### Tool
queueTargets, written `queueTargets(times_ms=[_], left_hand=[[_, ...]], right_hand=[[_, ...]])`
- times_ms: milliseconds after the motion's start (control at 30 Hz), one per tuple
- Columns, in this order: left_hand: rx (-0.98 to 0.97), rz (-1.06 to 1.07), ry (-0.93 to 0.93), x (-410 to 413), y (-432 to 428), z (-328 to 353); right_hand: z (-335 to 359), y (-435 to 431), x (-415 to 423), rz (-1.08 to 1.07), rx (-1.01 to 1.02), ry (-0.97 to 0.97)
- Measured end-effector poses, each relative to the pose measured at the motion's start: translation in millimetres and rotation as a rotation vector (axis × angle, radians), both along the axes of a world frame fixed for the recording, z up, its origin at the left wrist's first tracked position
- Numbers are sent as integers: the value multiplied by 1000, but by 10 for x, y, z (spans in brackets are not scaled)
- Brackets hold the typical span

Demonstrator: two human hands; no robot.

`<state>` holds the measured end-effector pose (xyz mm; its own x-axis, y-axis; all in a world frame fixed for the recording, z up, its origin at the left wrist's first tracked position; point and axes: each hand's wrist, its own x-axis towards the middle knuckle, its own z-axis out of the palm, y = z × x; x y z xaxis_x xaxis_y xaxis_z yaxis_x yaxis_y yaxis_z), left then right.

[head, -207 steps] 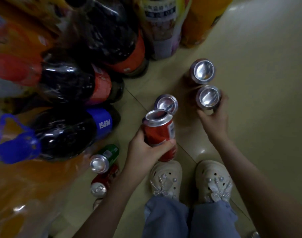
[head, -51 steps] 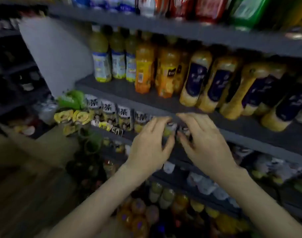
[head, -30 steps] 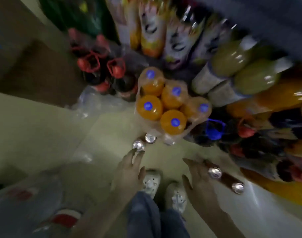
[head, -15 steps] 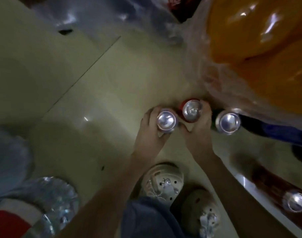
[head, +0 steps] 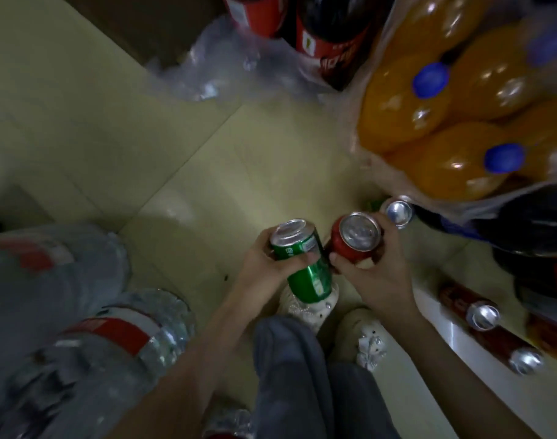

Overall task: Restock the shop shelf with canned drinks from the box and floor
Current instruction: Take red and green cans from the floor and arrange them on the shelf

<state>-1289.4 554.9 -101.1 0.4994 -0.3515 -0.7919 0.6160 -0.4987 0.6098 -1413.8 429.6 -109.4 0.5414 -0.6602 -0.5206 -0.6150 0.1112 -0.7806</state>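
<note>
- The left hand point(head: 264, 267) was wrapped around a green can point(head: 301, 264), fingers curled across its label, holding it tilted with the silver top leaning up and to the left and its base hanging over a pale shoe point(head: 305, 307).
- The green can showed a glossy metallic body with a paler label band near the top and a dull silver lid.
- The right hand point(head: 378, 274) gripped a red can point(head: 355, 240) just beside the green can, thumb against its near side and fingers round the far side; its silver lid faced the camera.
- The two cans touched or nearly touched at their sides; I could not tell which.
- A third can point(head: 397, 212) stood on the tiled floor point(head: 239, 172) just beyond the red can, only its silver top and a sliver of green clear.
- Right of the red can, well apart, two more dark red cans point(head: 481, 316) lay near a white ledge.
- Above the red can sat a shrink-wrapped pack of orange bottles point(head: 429, 128) with blue caps.
- Left of the green can, well apart, lay wrapped water bottles point(head: 90, 337) with red labels.
</note>
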Motion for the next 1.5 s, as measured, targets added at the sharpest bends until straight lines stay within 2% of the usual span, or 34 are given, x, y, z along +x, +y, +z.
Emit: queueTargets(times_ms=[200,367,500,667,833,967,1033,1100,1233,1500], left_hand=[[-20,-141,52,118,-120,898],[-62,-174,96,208,-262,1535],[-103,-142,102,299,-358,2448],[-186,-108,59,294,-601,3816],[-337,-154,2,245,-1029,5080],[-445,-150,-38,183,-1414,6087],[-500,-151,-41,148,-1566,6506],[-562,-185,-63,130,-1697,6855],[-634,-274,-156,162,-1935,7461],[-758,-397,-336,558,-2293,8275]], right_hand=[[869,-188,64,-1,110,48],[1602,-398,67,-67,181,-16],[2560,-512,46,-67,119,-22],[4033,-729,31,-258,24,-104],[5374,-960,2,-556,110,-367],[6409,-1154,-90,-685,255,-692],[6838,-1272,-163,-672,305,-825],[7190,-1397,-271,-610,252,-842],[7794,-1606,-472,-406,38,-739],[8488,-1896,-359,-138,-204,-456]])
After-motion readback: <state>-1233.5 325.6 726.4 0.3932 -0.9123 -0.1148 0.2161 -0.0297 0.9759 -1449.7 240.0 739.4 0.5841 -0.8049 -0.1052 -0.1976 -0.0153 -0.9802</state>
